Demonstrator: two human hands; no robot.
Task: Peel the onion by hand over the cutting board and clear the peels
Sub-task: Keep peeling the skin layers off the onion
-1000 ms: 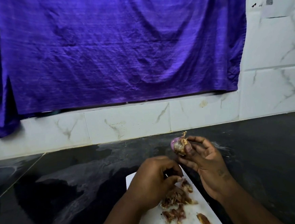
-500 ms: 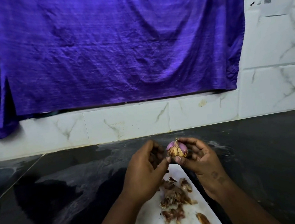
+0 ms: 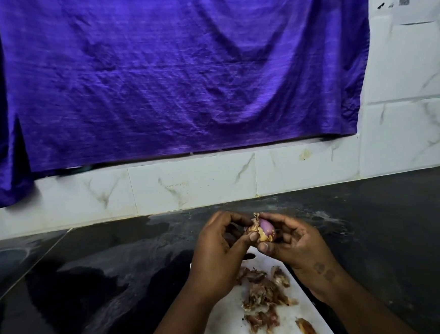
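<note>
**Fig.** Peeling step, approx. mid-way (judged). L to R: left hand (image 3: pixel 220 248) above the far end of the cutting board (image 3: pixel 224 332), thumb & fingertips pinched together on a flap of dry skin. Onion (image 3: pixel 264 228) is held in the air just above that same far end, clear of the board. Right hand (image 3: pixel 296 242) cups it, fingers curled round its far side, thumb beneath. Peels (image 3: pixel 263 292) are heaped mid-board, w/ one stray strip toward the board's near right edge.

Purple flesh is partly bare and tan skin remains, so the next move calls for pulling the flap off over the board while the right hand holds or turns the bulb. Clearing not yet begun.

Long axis approx. crosswise to the board, slightly tilted: wispy dry tip toward left hand & up, bare flank toward right hand. Which end is the root: cannot tell
</note>
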